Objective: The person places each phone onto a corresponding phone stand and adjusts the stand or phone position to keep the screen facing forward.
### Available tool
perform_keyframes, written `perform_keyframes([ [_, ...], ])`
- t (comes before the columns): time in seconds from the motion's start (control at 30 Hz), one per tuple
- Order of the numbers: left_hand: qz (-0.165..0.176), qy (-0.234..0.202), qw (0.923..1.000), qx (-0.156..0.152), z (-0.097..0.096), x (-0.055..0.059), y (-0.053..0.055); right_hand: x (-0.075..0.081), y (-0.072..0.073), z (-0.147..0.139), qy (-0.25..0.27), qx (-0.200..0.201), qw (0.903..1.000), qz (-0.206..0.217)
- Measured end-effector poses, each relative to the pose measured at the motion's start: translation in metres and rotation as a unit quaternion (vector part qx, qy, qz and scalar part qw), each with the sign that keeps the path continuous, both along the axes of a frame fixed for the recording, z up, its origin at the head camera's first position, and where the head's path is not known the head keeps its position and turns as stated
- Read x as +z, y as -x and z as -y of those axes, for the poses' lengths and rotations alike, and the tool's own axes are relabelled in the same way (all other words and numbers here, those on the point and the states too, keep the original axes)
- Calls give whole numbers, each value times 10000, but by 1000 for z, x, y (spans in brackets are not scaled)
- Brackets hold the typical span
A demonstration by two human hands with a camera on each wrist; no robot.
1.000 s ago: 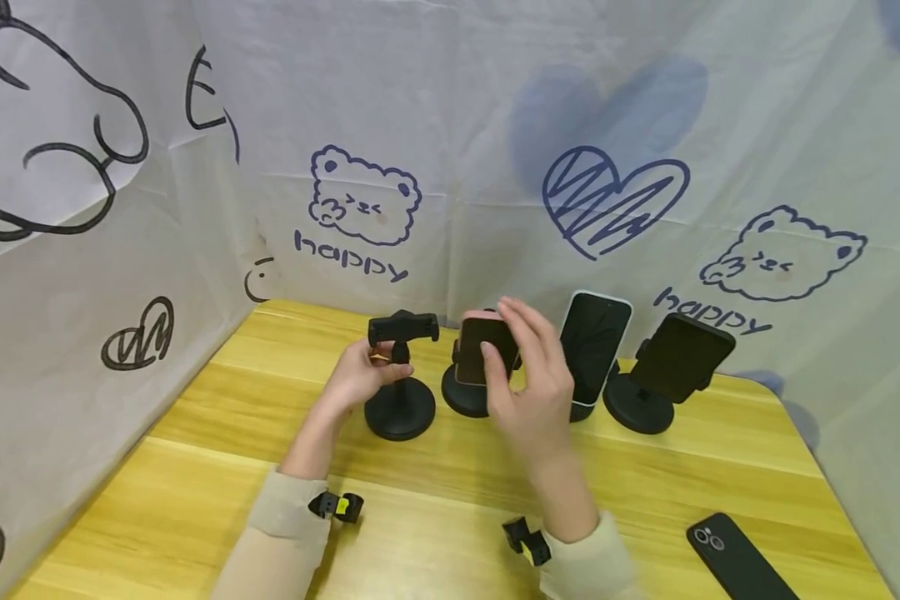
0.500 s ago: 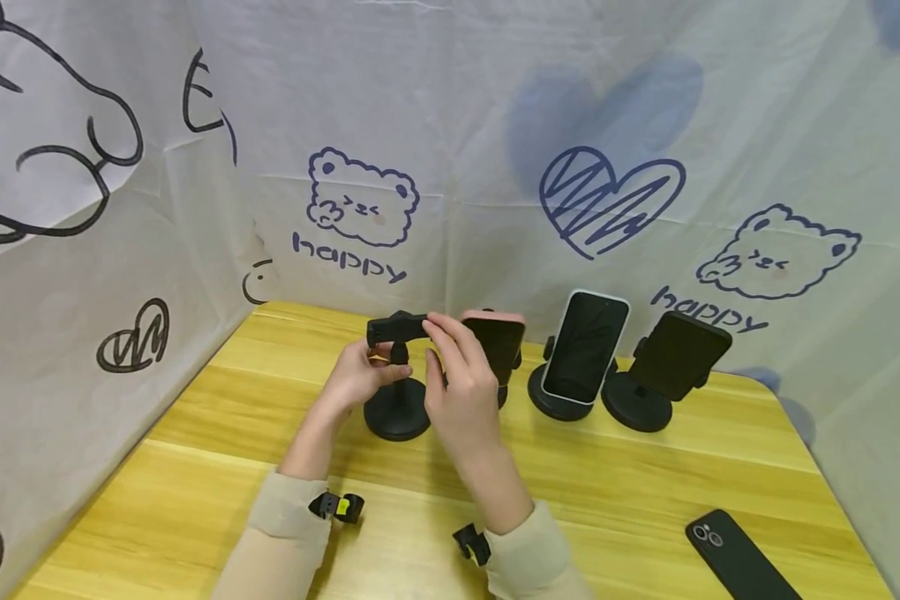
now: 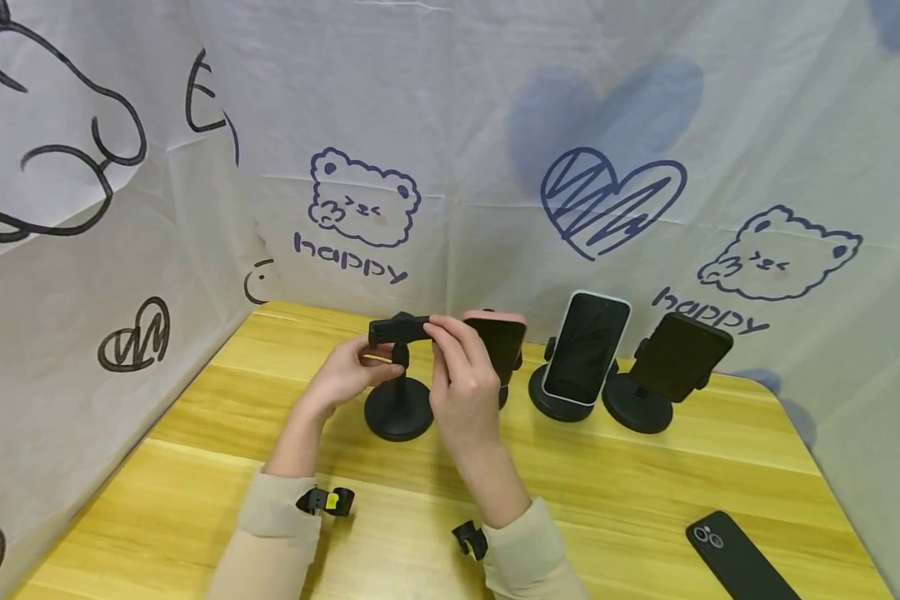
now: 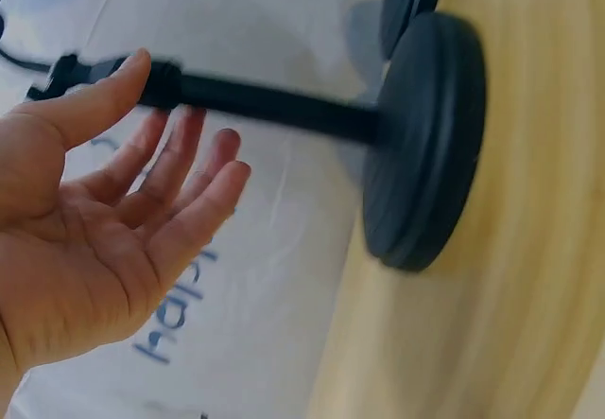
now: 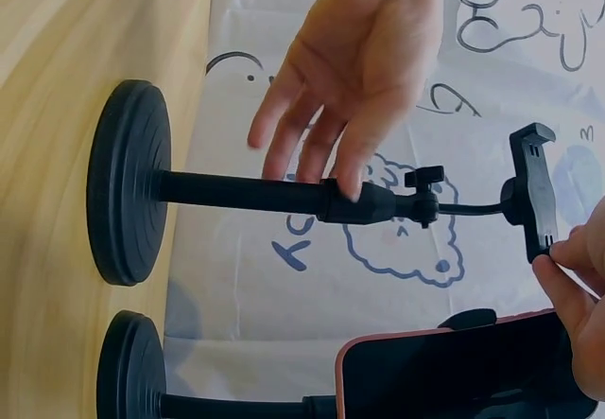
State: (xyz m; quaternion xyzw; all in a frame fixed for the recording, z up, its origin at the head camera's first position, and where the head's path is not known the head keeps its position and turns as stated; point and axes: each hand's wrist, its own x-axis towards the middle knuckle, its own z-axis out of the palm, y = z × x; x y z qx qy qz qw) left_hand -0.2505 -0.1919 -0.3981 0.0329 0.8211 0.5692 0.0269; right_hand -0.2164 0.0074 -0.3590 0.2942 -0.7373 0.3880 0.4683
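A black phone stand (image 3: 398,408) with a round base stands upright at the left of the row, its clamp (image 3: 399,330) holding no phone. My left hand (image 3: 345,371) is at its post; in the left wrist view the left thumb (image 4: 132,78) lies at the collar (image 4: 163,83), while the other fingers (image 4: 222,187) spread loosely beside the post. My right hand (image 3: 465,392) pinches the right end of the clamp between thumb and fingertips. Its pinch shows in the right wrist view, where the clamp (image 5: 534,192) sits on a thin neck beyond the joint knob (image 5: 424,177).
Close to the right hand is a pink-edged phone (image 3: 504,342) on a stand. Farther right, a white-edged phone (image 3: 588,346) and a dark phone (image 3: 678,357) sit on stands. A black phone (image 3: 742,554) lies at the table's front right. A drawn-on sheet (image 3: 480,108) hangs behind.
My right hand has moved left from the pink-edged phone to the end of the clamp. My left hand has shifted slightly left at the post.
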Motion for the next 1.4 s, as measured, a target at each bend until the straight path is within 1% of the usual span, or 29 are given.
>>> perform_keyframes([
  [0.07,-34,-128,9999,48,7,4,-1,0,0,0,7,-2,10000,-21],
  [0.1,-84,-278,9995,116,11,7,-3,0,0,0,10,4,10000,-21],
  [0.17,-272,-739,9966,236,18,14,-5,0,0,-1,17,9,10000,-32],
  [0.23,-589,-1306,9894,245,22,22,-10,0,0,-1,19,16,10000,-38],
  [0.3,-924,-1788,9794,145,25,31,-15,0,1,-1,25,21,10000,-40],
  [0.37,-1232,-2062,9707,-48,26,39,-20,-1,2,-1,35,27,10000,-44],
  [0.43,-1436,-2190,9648,-246,25,45,-24,0,2,-1,48,30,10000,-36],
  [0.47,-1520,-2220,9625,-334,24,47,-26,0,2,-1,55,30,10000,-34],
  [0.57,-1742,-2104,9603,-575,21,51,-29,0,2,-2,65,46,10000,-6],
  [0.63,-1850,-1944,9610,-672,19,53,-30,0,2,-2,64,60,10000,28],
  [0.73,-1981,-1690,9628,-725,16,53,-31,0,2,-3,82,72,9999,52],
  [0.83,-2107,-1555,9628,-670,13,53,-32,0,1,-3,97,81,9999,57],
  [0.97,-2233,-1567,9602,-604,12,52,-33,1,1,-4,86,95,9999,55],
  [1.17,-2204,-1620,9606,-484,10,53,-34,0,1,-4,87,108,9999,57],
  [1.4,-2263,-1639,9595,-346,9,53,-33,-2,2,-5,79,127,9999,67],
])
